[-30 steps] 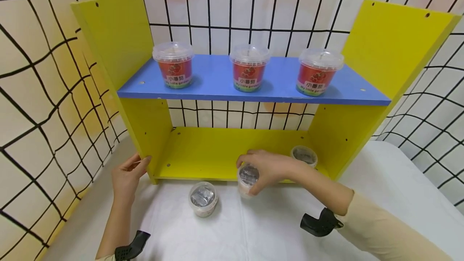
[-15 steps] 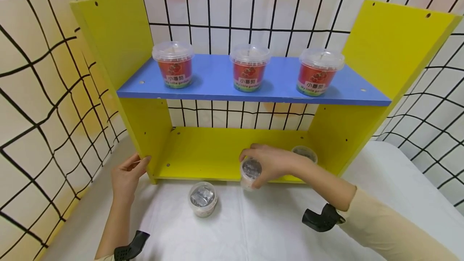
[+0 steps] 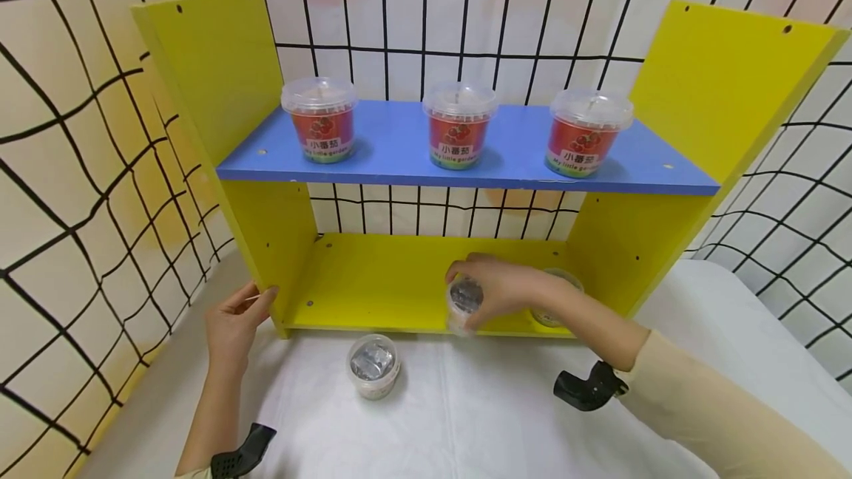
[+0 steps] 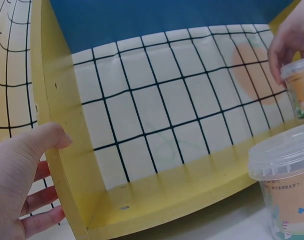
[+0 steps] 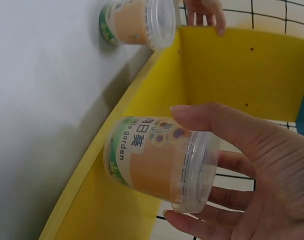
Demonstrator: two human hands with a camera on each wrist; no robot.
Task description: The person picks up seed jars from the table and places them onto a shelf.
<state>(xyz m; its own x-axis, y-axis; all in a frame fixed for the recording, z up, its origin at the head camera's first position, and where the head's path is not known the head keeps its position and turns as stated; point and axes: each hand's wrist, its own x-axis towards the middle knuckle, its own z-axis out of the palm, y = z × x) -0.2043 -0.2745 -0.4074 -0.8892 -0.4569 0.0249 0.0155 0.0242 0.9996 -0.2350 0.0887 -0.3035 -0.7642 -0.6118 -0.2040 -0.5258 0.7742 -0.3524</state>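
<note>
My right hand [image 3: 502,285] grips a clear-lidded plastic cup [image 5: 152,150] near its lid, thumb on one side and fingers on the other. The cup has an orange label with a sunflower picture and a green base. It is held over the front edge of the yellow bottom shelf [image 3: 373,279]. My left hand [image 3: 233,324] holds the front edge of the shelf unit's left side panel [image 3: 262,257], its thumb against the edge and its fingers on the outer face. A matching cup [image 3: 373,367] stands on the white table between the hands.
Another lidded cup [image 3: 547,318] stands at the right of the bottom shelf, partly hidden by my right forearm. Three red tomato-labelled cups, left [image 3: 322,128], middle [image 3: 459,131] and right [image 3: 586,139], stand on the blue upper shelf [image 3: 393,135]. Black-gridded white walls surround the unit.
My right hand has carried the gripped cup up and forward, from over the table to the bottom shelf's front edge. The left hand has stayed on the side panel.
</note>
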